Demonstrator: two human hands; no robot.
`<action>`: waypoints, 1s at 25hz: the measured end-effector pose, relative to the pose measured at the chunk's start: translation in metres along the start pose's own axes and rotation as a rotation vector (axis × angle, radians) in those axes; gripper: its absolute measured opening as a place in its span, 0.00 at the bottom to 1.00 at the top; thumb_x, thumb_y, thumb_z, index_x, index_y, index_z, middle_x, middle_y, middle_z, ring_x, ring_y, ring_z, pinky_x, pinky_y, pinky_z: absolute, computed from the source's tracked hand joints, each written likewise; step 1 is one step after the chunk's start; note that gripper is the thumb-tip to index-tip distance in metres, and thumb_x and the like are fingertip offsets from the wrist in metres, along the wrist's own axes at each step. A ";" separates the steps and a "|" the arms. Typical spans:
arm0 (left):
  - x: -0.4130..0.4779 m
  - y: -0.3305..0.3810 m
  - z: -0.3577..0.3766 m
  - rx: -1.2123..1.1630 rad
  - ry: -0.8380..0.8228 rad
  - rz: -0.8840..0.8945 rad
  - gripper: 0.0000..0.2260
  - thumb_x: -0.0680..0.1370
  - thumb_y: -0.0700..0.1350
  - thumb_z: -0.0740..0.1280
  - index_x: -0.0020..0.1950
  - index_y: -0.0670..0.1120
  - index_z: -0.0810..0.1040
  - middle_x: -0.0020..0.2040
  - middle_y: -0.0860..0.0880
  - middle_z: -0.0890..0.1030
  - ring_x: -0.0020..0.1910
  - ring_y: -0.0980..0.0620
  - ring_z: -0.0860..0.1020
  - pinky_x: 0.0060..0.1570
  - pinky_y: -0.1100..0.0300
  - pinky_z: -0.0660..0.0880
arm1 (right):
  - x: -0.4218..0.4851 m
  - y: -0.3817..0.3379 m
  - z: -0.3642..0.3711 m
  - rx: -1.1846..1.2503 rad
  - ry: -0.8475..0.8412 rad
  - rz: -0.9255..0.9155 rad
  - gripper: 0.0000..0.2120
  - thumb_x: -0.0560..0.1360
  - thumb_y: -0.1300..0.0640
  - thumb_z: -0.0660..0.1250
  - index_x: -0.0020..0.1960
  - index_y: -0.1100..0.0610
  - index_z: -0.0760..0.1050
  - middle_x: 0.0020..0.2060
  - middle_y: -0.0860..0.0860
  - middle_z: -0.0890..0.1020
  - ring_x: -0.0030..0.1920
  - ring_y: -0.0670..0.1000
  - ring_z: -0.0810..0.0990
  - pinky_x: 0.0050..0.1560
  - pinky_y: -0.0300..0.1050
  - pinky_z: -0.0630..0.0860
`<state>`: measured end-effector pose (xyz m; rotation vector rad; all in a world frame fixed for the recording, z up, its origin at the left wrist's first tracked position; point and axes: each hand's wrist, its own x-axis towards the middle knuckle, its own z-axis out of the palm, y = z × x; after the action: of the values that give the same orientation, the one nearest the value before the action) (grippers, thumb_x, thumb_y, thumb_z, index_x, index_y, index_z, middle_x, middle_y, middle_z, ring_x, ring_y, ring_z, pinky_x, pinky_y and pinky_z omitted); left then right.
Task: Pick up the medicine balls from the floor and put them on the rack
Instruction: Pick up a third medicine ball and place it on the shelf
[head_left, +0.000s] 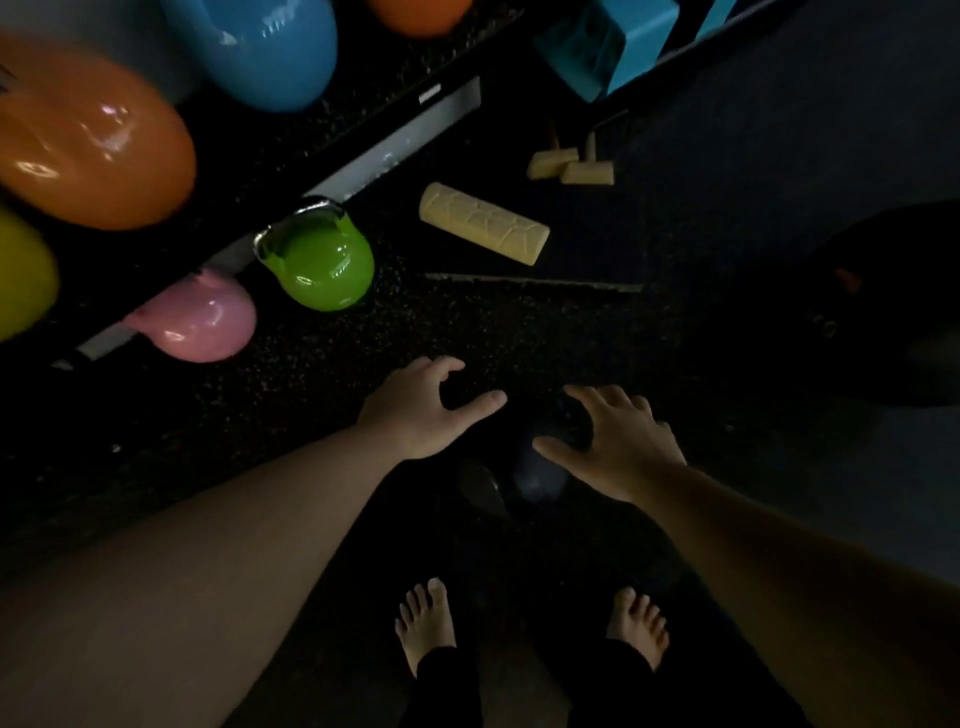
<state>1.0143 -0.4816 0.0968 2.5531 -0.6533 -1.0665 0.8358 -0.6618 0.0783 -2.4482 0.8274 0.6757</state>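
A black medicine ball (524, 483) lies on the dark floor in front of my bare feet; it is hard to make out, showing only faint grey and bluish patches. My left hand (423, 408) hovers over its left side with fingers spread. My right hand (621, 441) is over its right side, also spread; whether it touches the ball is unclear. A second, larger dark ball (883, 306) with a small orange mark sits at the right edge. The rack (395, 150) runs diagonally across the upper left.
The rack holds orange (88, 145), blue (270, 47) and yellow (21, 275) kettlebells. A green kettlebell (322, 265) and a pink one (200, 319) stand on the floor by its edge. A yellow foam roller (483, 223), yellow blocks (569, 166) and a blue box (613, 47) lie beyond.
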 end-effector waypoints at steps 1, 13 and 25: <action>0.023 -0.017 0.026 -0.059 0.003 -0.054 0.54 0.60 0.89 0.54 0.77 0.59 0.73 0.73 0.52 0.76 0.71 0.48 0.76 0.67 0.46 0.74 | 0.025 0.005 0.030 0.017 -0.026 0.003 0.50 0.65 0.16 0.54 0.80 0.39 0.53 0.78 0.49 0.63 0.75 0.59 0.63 0.66 0.66 0.70; 0.137 -0.100 0.212 -0.979 -0.151 -0.727 0.68 0.44 0.86 0.69 0.81 0.59 0.70 0.78 0.46 0.74 0.74 0.37 0.73 0.71 0.33 0.70 | 0.165 0.026 0.193 0.416 -0.134 0.108 0.65 0.49 0.13 0.66 0.79 0.32 0.45 0.80 0.48 0.56 0.77 0.65 0.57 0.67 0.71 0.70; 0.061 0.012 0.011 -1.129 0.213 -0.417 0.33 0.68 0.67 0.78 0.71 0.60 0.76 0.51 0.60 0.77 0.47 0.59 0.76 0.54 0.54 0.74 | 0.077 -0.051 -0.046 0.534 0.184 -0.116 0.60 0.52 0.14 0.66 0.78 0.28 0.48 0.80 0.42 0.56 0.78 0.55 0.56 0.69 0.67 0.70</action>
<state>1.0406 -0.5242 0.0583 1.7332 0.4731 -0.8657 0.9364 -0.6844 0.0830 -2.0639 0.8024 0.1551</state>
